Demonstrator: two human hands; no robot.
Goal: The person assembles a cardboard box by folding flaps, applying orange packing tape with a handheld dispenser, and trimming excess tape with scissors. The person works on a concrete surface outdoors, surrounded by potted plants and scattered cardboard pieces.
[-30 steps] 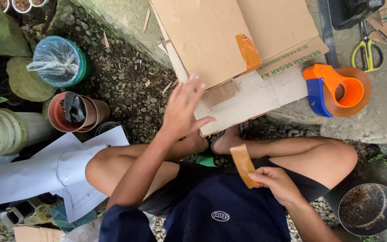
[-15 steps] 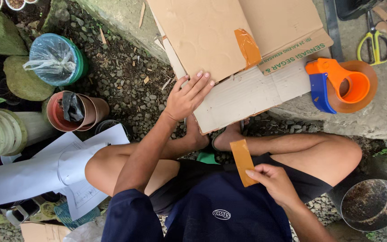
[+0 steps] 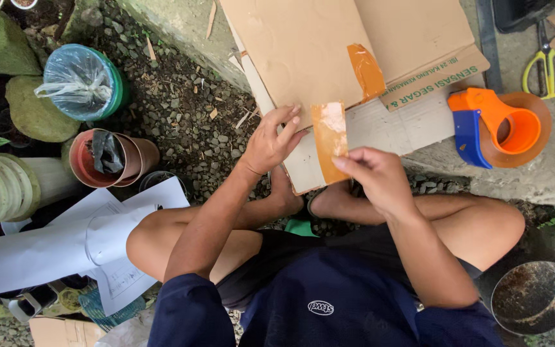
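Note:
Flattened cardboard (image 3: 303, 58) lies ahead of me on a concrete slab, with one strip of brown tape (image 3: 366, 69) stuck on it. My left hand (image 3: 271, 142) rests on the near edge of the cardboard, fingers spread. A second strip of brown tape (image 3: 330, 138) is pinched in my right hand (image 3: 374, 173), which presses it over the near edge, just right of my left hand. An orange and blue tape dispenser (image 3: 497, 127) sits to the right on the slab.
Yellow-handled scissors (image 3: 547, 64) lie at the far right. Gravel (image 3: 181, 109) covers the ground to the left, with a bag-covered green pot (image 3: 85, 83), a terracotta pot (image 3: 107, 157) and white paper sheets (image 3: 72, 241). A round dark metal pan (image 3: 534, 297) sits at the lower right.
My right hand has lifted the tape strip from my lap up to the cardboard's near edge. My left hand stayed on the cardboard, shifting slightly toward me.

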